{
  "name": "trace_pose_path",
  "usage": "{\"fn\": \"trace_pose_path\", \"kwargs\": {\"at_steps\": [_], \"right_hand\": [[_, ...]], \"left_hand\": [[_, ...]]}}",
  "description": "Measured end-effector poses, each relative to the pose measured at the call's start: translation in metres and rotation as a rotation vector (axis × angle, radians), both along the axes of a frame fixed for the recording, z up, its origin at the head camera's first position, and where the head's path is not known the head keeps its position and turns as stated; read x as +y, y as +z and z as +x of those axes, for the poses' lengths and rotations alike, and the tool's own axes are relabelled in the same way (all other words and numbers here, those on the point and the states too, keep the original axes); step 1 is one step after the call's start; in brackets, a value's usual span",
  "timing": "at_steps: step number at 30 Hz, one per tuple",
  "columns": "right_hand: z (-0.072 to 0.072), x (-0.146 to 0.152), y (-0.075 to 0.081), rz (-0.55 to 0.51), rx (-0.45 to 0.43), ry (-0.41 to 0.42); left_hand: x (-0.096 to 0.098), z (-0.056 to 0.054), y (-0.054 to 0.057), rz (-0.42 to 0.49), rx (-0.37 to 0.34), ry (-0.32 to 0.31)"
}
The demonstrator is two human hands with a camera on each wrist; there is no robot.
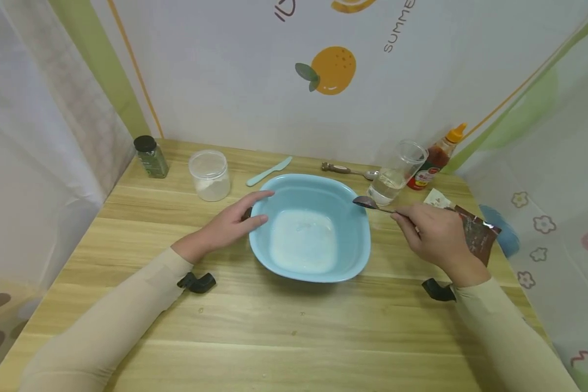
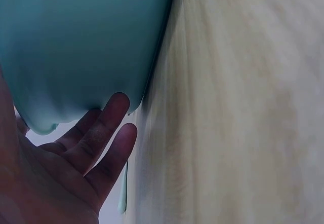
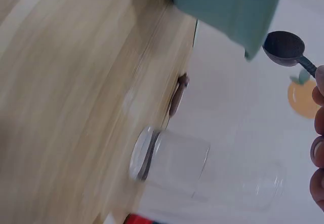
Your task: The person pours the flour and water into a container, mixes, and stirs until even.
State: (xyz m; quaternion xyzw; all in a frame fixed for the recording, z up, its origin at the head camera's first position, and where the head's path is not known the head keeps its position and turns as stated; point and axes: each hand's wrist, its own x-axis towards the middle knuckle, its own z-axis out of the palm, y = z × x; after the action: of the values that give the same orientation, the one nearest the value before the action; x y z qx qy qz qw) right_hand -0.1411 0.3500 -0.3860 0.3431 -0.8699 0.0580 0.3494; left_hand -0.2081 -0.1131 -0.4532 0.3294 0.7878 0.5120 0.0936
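A light blue plastic basin [image 1: 310, 182] stands on the table with white contents [image 1: 304, 242] spread over its bottom. My left hand [image 1: 227, 223] holds its left side, thumb and index finger over the rim. In the left wrist view the other fingers [image 2: 96, 138] lie along the basin's outer wall [image 2: 86, 46]. My right hand [image 1: 433, 234] pinches the handle of a dark spoon [image 1: 366, 202], its round bowl up at the basin's right rim. The right wrist view shows the spoon's bowl [image 3: 284, 46] close beside the rim.
Behind the basin lie a pale green knife [image 1: 269, 171] and a brown-handled spoon [image 1: 340, 169]. A clear jar of white powder [image 1: 209, 177] and a green spice jar [image 1: 152, 158] stand left. At right are a cup of clear liquid [image 1: 392, 177], a sauce bottle [image 1: 436, 160] and a brown packet [image 1: 480, 234].
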Motion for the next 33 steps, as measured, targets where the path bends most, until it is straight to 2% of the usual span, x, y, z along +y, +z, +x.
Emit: {"fn": "trace_pose_path", "kwargs": {"at_steps": [7,14,17,24,33], "right_hand": [[0.004,0.028,-0.014,-0.091,-0.026,-0.107],[0.001,0.043,-0.037,-0.023,-0.181,-0.205],[0.002,0.046,-0.044,0.024,-0.18,-0.205],[0.004,0.044,-0.05,0.124,-0.089,-0.151],[0.014,0.035,-0.057,0.144,-0.145,-0.102]], "left_hand": [[-0.003,0.001,0.0,-0.017,0.005,0.012],[-0.005,0.003,0.0,-0.023,0.0,0.016],[-0.004,0.002,-0.001,-0.026,0.002,0.013],[-0.001,0.001,-0.002,-0.019,0.002,0.012],[0.0,0.0,-0.001,-0.015,-0.001,0.007]]}}
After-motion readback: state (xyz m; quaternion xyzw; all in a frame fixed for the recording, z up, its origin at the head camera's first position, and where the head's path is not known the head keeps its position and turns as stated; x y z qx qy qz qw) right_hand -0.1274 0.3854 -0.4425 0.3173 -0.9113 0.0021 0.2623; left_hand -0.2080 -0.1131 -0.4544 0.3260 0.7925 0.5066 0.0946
